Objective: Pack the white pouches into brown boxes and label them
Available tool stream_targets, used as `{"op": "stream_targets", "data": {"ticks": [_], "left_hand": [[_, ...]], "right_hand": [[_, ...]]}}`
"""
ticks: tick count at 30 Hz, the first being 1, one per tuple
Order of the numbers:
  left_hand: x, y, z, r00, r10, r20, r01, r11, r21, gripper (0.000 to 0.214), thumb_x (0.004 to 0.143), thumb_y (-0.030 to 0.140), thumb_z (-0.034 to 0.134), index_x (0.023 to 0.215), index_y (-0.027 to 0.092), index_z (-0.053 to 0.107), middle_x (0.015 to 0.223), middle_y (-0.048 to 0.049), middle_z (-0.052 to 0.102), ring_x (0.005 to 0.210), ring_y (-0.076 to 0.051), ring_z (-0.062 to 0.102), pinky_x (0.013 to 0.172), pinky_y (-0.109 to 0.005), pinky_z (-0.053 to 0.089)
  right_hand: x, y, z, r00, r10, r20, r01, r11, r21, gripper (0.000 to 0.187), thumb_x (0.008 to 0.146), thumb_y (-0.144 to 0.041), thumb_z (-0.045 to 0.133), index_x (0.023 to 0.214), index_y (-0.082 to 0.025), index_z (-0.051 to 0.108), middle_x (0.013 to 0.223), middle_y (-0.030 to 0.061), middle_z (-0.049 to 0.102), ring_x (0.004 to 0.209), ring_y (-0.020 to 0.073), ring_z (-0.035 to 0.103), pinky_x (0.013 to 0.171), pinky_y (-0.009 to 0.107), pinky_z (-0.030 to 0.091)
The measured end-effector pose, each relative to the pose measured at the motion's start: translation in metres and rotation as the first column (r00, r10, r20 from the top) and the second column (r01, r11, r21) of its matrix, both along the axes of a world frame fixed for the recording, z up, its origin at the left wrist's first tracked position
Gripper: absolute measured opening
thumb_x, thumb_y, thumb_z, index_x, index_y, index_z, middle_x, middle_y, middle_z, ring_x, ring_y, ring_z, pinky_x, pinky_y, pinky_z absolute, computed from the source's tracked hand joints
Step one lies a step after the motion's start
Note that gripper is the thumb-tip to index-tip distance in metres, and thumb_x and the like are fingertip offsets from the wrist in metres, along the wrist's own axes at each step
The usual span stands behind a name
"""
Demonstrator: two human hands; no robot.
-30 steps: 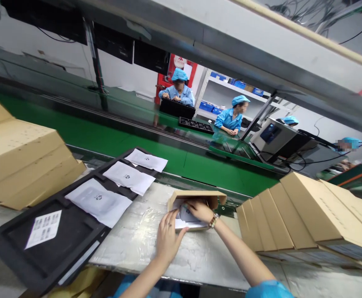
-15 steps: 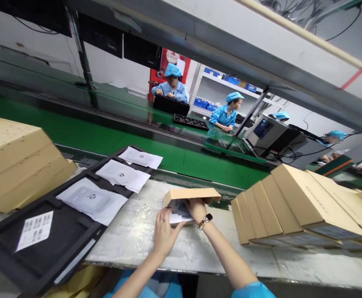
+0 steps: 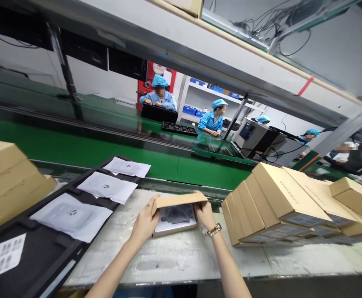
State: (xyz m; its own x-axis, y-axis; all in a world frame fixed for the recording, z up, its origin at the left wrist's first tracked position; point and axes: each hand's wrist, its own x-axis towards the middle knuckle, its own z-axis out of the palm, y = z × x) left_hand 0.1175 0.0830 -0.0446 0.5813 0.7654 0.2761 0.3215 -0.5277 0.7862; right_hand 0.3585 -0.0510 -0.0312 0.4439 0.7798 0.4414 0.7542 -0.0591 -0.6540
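Note:
On the bench in front of me lies a small brown cardboard box (image 3: 181, 200), its lid partly raised. Inside it, a dark item in a clear bag (image 3: 176, 213) rests on a white insert. My left hand (image 3: 146, 219) grips the left side of the lid, fingers wrapped round the corner. Holding the opposite corner is my right hand (image 3: 204, 211), with a watch and a beaded bracelet at its wrist. Some fingertips of both hands are hidden behind the lid.
To the left, several white pouches (image 3: 106, 187) lie on a black tray (image 3: 47, 248). Stacked cartons stand at the right (image 3: 280, 198) and far left (image 3: 7, 182). A green conveyor (image 3: 162, 163) runs behind the bench, with co-workers in blue caps beyond it.
My right hand has come out of the box to the lid's right corner. My left hand has moved up to its left corner. The lid sits lower, and the view has shifted right.

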Motion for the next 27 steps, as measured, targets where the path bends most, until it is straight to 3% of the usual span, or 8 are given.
{"op": "stream_targets", "data": {"ticks": [5,10,13,15,17,20,23,27], "left_hand": [[-0.041,-0.007,-0.027,0.968,-0.245,-0.05,0.249,0.963,0.099,0.082,0.072,0.01,0.06,0.148,0.031,0.036,0.133,-0.0092,0.054,0.122,-0.029,0.056,0.099,-0.039,0.05],[-0.074,-0.022,-0.048,0.915,-0.302,-0.268,0.337,0.937,0.094,0.104,0.071,0.022,0.073,0.156,0.04,0.016,0.146,-0.0064,0.047,0.132,-0.036,0.047,0.109,-0.048,0.044],[-0.069,-0.042,-0.066,0.947,-0.224,-0.23,0.248,0.966,0.078,0.094,0.082,0.016,0.058,0.158,0.035,0.006,0.147,-0.01,0.047,0.127,-0.032,0.054,0.102,-0.044,0.05],[-0.057,-0.05,-0.065,0.981,-0.106,-0.162,0.119,0.99,0.076,0.082,0.087,0.01,0.044,0.159,0.03,0.01,0.145,-0.0125,0.049,0.12,-0.029,0.061,0.091,-0.039,0.056],[-0.04,-0.046,-0.047,0.993,-0.009,-0.12,0.022,0.994,0.106,0.064,0.092,0.014,0.039,0.154,0.025,0.031,0.14,-0.0124,0.055,0.12,-0.028,0.062,0.092,-0.039,0.056],[-0.011,-0.016,0.002,0.978,0.032,-0.206,-0.005,0.992,0.127,0.042,0.101,0.034,0.032,0.128,0.018,0.061,0.124,-0.0118,0.068,0.117,-0.028,0.064,0.1,-0.041,0.051],[0.016,0.025,0.046,0.96,0.063,-0.271,-0.032,0.993,0.116,0.049,0.104,0.04,0.024,0.134,0.016,0.054,0.116,-0.0145,0.071,0.104,-0.03,0.07,0.089,-0.04,0.053],[0.032,0.062,0.068,0.938,0.069,-0.34,-0.033,0.993,0.111,0.046,0.103,0.039,0.026,0.136,0.023,0.053,0.114,-0.0128,0.073,0.1,-0.03,0.071,0.083,-0.038,0.052]], "right_hand": [[-0.019,-0.044,-0.026,0.997,0.076,0.022,-0.075,0.996,-0.052,0.067,0.076,-0.016,0.055,0.142,-0.023,0.05,0.13,0.0124,0.059,0.11,0.0261,0.064,0.087,0.037,0.056],[-0.029,-0.085,-0.039,0.98,0.136,0.144,-0.101,0.969,-0.225,0.084,0.073,-0.021,0.064,0.152,-0.031,0.038,0.144,0.0107,0.052,0.124,0.0344,0.055,0.098,0.048,0.051],[-0.043,-0.085,-0.046,0.985,0.095,0.147,-0.064,0.978,-0.201,0.078,0.081,-0.016,0.053,0.155,-0.027,0.031,0.133,0.01,0.061,0.117,0.0305,0.061,0.092,0.044,0.054],[-0.051,-0.077,-0.045,0.996,0.045,0.073,-0.035,0.991,-0.128,0.07,0.085,-0.016,0.047,0.153,-0.024,0.035,0.131,0.0092,0.063,0.116,0.0273,0.062,0.093,0.041,0.055],[-0.051,-0.064,-0.035,1.0,-0.022,0.01,0.023,0.995,-0.095,0.056,0.092,-0.021,0.042,0.147,-0.022,0.044,0.13,0.0091,0.064,0.118,0.0254,0.062,0.097,0.04,0.052],[-0.033,-0.034,-0.008,0.99,-0.141,-0.014,0.138,0.983,-0.124,0.045,0.102,-0.034,0.028,0.13,-0.019,0.06,0.107,0.0113,0.072,0.099,0.026,0.068,0.086,0.038,0.053],[-0.005,-0.003,0.019,0.98,-0.2,-0.02,0.192,0.96,-0.203,0.06,0.104,-0.05,0.021,0.105,-0.017,0.07,0.077,0.0111,0.071,0.069,0.0261,0.068,0.064,0.033,0.049],[0.023,0.022,0.045,0.986,-0.163,-0.018,0.153,0.955,-0.256,0.068,0.104,-0.056,0.019,0.077,-0.018,0.068,0.063,0.0062,0.066,0.058,0.0196,0.063,0.06,0.029,0.045]]}}
